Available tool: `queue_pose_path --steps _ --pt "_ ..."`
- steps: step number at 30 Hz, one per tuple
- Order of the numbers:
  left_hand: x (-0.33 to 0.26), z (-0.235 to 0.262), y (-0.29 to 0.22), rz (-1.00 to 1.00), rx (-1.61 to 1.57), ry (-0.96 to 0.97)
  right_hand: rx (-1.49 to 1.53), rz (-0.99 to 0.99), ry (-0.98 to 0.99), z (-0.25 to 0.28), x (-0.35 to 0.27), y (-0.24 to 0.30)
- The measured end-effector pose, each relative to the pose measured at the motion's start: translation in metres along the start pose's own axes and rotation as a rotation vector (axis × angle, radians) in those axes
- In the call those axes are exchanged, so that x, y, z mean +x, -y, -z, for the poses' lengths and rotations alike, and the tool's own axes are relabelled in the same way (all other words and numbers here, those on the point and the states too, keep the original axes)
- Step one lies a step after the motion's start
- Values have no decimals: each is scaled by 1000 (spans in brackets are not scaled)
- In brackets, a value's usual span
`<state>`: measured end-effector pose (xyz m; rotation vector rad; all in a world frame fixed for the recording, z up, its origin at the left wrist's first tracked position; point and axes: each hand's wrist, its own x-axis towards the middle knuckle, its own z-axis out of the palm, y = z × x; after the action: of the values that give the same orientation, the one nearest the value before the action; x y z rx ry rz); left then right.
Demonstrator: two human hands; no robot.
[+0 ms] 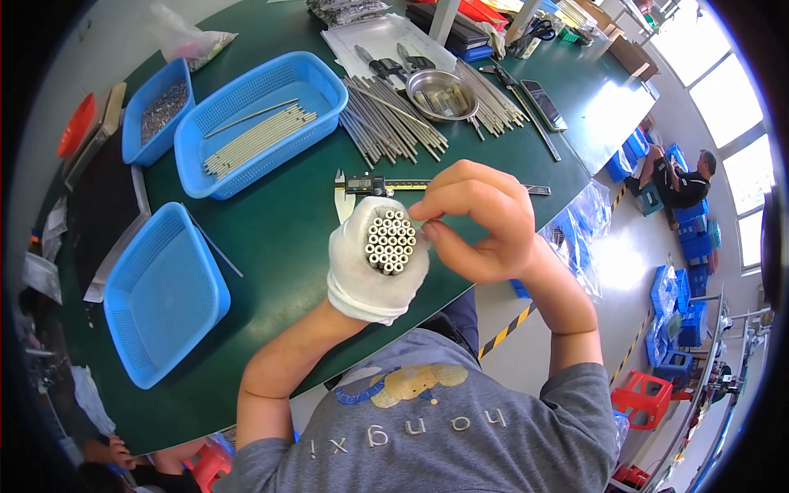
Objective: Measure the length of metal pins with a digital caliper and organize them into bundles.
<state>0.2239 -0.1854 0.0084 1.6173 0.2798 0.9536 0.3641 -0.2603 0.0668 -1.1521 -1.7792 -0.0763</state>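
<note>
My left hand (349,271), in a white glove, is closed around a bundle of thin metal tubes (390,243) whose round open ends face up. My bare right hand (485,226) is at the bundle's right side, thumb and forefinger bent close together in a pinch near the glove. Whatever is between those fingertips is too small to make out. Just beyond my hands a digital caliper (370,185) lies on the green table (271,238). The lower lengths of the tubes are hidden by the glove.
At the left stand a blue basket with rods (189,156), a blue bin of small metal parts (136,140) and a bare-bottomed blue basket (164,304). Loose rods (382,119), a metal bowl (441,92), another caliper (526,107) and a phone (544,105) lie farther back. A person (686,181) sits far right.
</note>
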Motion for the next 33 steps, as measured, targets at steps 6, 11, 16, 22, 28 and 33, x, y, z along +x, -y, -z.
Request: queue_pose_path --steps 6,11,16,22,28,33 --pt "1 1 -4 -6 39 17 -20 24 -14 -1 -3 -1" --pt "2 1 -2 -26 80 -9 -51 54 18 -1 -3 -5" --pt "2 2 -3 -26 88 -7 -74 62 30 0 -3 -6" --pt "2 3 -5 -36 100 1 -64 66 20 -1 -2 -7" --pt "0 3 -1 -24 85 -12 -91 64 24 2 -2 -6" --pt "-3 -1 -1 47 35 -54 -43 -33 0 7 -8 -5"
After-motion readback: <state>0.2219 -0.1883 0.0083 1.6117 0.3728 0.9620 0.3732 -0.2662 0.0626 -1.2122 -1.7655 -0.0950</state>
